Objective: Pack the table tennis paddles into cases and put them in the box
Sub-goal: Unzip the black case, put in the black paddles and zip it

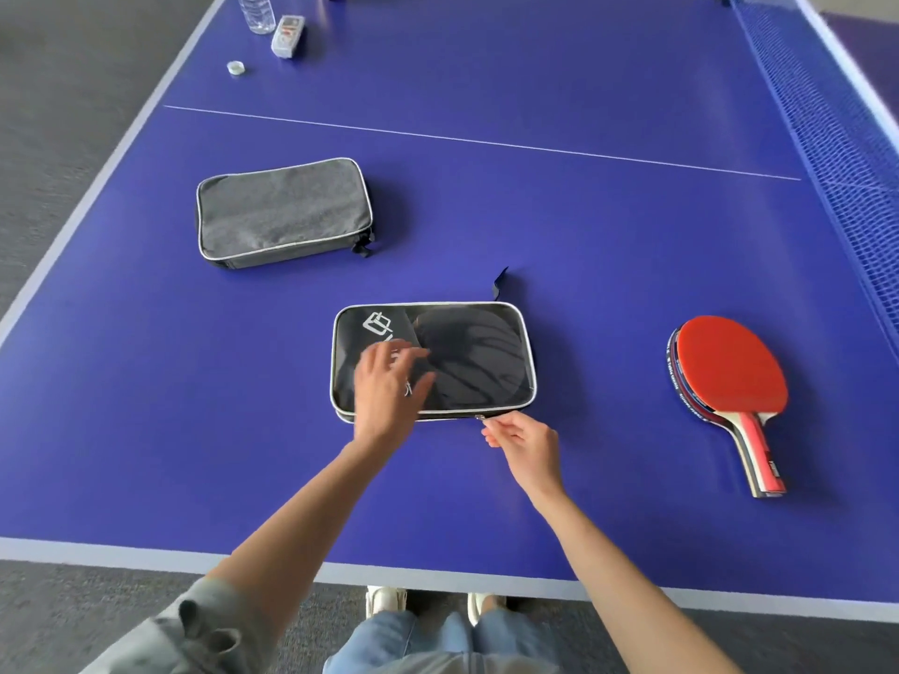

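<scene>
Right hand [523, 442] pinching zipper pull [480, 417] at near edge of black case [467, 362], left hand [389, 384] spread flat on its lid, red paddle [725, 367] right on blue surface [584, 226], grey case [284, 211] far left

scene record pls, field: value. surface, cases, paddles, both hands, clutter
surface: blue table tennis table, net on the right
black case: flat, centre, zipper pull on near edge
grey case: far left, lying flat, untouched
paddles: red-faced stack, right of black case, loose
left hand: fingers spread, resting on black case
right hand: fingertips pinching at zipper pull
clutter: water bottle, bottle cap, small white device, far left
box: not in view
</scene>
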